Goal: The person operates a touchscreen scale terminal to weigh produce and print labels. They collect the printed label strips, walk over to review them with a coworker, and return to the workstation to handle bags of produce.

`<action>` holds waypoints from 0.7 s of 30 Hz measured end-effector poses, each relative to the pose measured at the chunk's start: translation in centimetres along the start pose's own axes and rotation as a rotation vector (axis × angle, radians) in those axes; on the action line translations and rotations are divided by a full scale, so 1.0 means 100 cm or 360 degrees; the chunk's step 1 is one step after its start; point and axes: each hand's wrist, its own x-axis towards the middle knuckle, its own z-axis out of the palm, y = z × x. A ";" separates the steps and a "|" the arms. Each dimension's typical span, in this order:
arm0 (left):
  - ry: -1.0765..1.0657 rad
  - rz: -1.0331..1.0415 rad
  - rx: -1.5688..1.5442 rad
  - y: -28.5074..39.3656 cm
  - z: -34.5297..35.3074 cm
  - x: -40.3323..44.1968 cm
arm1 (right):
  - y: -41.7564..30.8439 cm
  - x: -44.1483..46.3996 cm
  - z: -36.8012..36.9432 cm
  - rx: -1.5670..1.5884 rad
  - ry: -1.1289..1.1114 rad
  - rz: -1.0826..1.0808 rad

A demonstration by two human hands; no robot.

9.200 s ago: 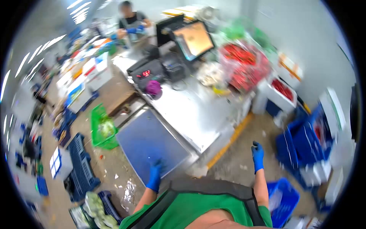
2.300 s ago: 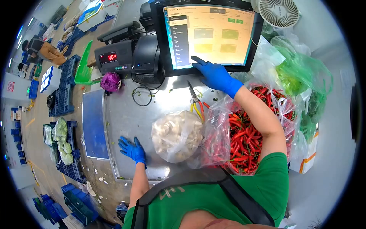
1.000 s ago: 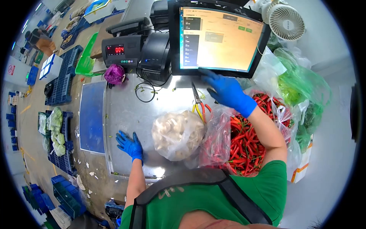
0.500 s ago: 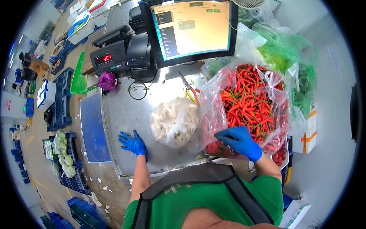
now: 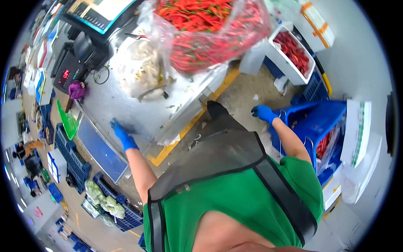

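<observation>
My left hand (image 5: 122,134), in a blue glove, rests on the metal table (image 5: 138,115) near its left edge, fingers stretched out and nothing held. My right hand (image 5: 264,113), also gloved, hangs over the floor beside a blue bin (image 5: 289,122); its fingers are loosely bent and apart, with nothing visible in them. On the table sits a clear bag of whitish produce (image 5: 140,69) that I cannot name exactly. Behind it to the right lies a large clear bag of red chillies (image 5: 201,46). Pliers (image 5: 136,36) show partly behind the whitish bag.
A scale with a red display (image 5: 67,74), a purple cabbage (image 5: 77,89) and a monitor (image 5: 98,17) stand at the table's far left. On the right is a white foam box (image 5: 308,69) of dark red chillies. Bagged red produce (image 5: 324,145) lies inside the blue bin.
My view and body have turned toward the right. My right hand has left the chilli bag and hangs beside the blue bin. My left hand stays on the table.
</observation>
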 end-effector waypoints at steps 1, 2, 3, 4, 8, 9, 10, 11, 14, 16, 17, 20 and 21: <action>0.0137 -0.0171 -0.0260 0.033 0.009 -0.043 | 0.011 -0.004 0.008 0.0357 -0.0059 0.0173; 0.0271 -0.0335 -0.0516 0.073 0.018 -0.088 | 0.018 -0.007 0.016 0.0722 -0.0114 0.0333; 0.0114 -0.0334 -0.0462 0.063 -0.005 -0.105 | 0.016 -0.006 0.023 0.0796 -0.0012 0.0345; -0.0043 -0.0326 -0.0410 0.053 -0.029 -0.121 | 0.008 -0.002 0.029 0.0868 0.0095 0.0353; -0.0258 -0.0568 -0.0604 -0.002 -0.045 -0.200 | -0.034 0.075 0.048 0.0709 0.0683 -0.0026; -0.0615 -0.0732 -0.0748 -0.005 -0.039 -0.216 | -0.048 0.105 0.047 0.0665 0.0794 -0.0131; -0.0973 -0.0893 -0.0875 -0.009 -0.020 -0.234 | -0.063 0.139 0.055 0.0737 0.1040 -0.0116; -0.0459 -0.0782 -0.0450 0.020 0.036 -0.276 | -0.079 0.177 0.065 0.0813 0.1284 -0.0107; -0.0709 -0.1031 -0.0299 -0.001 0.071 -0.294 | -0.121 0.235 0.020 0.0902 0.1343 0.0065; -0.0524 -0.1177 0.0072 0.018 0.115 -0.307 | -0.134 0.238 0.022 0.0868 0.1078 0.0259; -0.0549 -0.1184 0.0129 0.019 0.127 -0.310 | -0.132 0.243 0.032 0.0852 0.1426 0.0241; -0.0698 -0.1213 0.0313 0.024 0.158 -0.311 | -0.105 0.212 0.027 0.0625 0.1233 0.0067; -0.0780 -0.1215 0.0364 0.021 0.170 -0.308 | -0.095 0.196 0.022 0.0599 0.1211 0.0053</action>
